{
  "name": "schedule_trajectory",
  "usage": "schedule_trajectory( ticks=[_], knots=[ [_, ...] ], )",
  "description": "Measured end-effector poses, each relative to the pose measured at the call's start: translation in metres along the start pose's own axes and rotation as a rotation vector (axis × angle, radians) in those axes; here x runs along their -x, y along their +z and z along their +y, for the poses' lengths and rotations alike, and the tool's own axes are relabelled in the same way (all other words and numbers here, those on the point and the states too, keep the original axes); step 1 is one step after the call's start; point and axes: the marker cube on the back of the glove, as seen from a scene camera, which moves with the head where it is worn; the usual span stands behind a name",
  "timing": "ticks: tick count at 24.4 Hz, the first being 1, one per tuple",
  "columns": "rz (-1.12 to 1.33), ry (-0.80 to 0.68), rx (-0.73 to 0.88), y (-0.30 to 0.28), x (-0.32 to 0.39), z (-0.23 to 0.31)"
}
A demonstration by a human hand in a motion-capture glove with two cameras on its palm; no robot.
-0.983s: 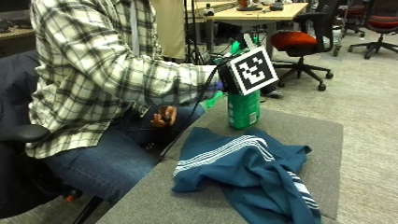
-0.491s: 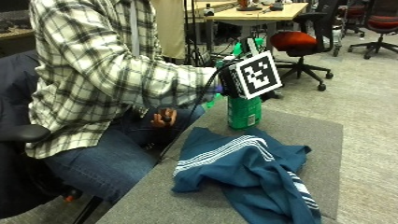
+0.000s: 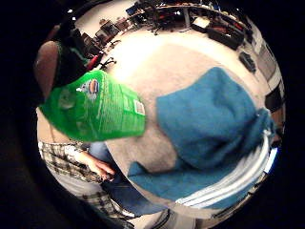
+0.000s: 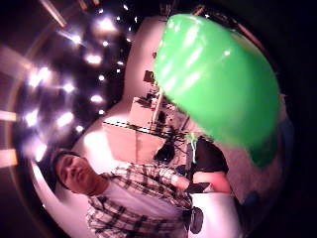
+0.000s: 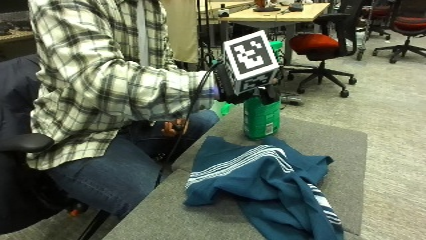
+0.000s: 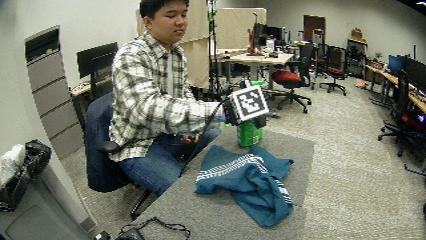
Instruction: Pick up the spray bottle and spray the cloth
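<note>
A green spray bottle (image 5: 261, 117) is upright at the far side of the grey table (image 5: 333, 145), its base at or just above the tabletop. My gloved right hand (image 5: 266, 93) grips its neck from the top. The bottle's green body fills the palm views (image 3: 95, 107) (image 4: 218, 84). A blue cloth with white stripes (image 5: 266, 185) lies crumpled on the table just in front of the bottle, apart from it. The cloth also spreads beneath the bottle in the little finger side palm view (image 3: 214, 129). In the wide outside view the bottle (image 6: 249, 135) is behind the cloth (image 6: 249, 175).
The person sits at the table's left edge, bare left hand (image 5: 174, 127) resting near the lap. Bare grey tabletop lies to the right of the bottle and at the near left corner. Office chairs (image 5: 319, 42) and desks stand well behind the table.
My right hand has shifted up and a little toward the person at the bottle's top. The bottle's base stays about where it was, and the cloth has not moved.
</note>
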Motion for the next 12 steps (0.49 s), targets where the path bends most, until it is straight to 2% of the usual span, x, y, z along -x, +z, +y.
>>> schedule_trajectory(
  ticks=[7, 12],
  knots=[
    [0.314, 0.085, -0.017, -0.05, -0.002, 0.075],
    [0.603, 0.237, -0.041, -0.102, -0.006, 0.144]
  ],
)
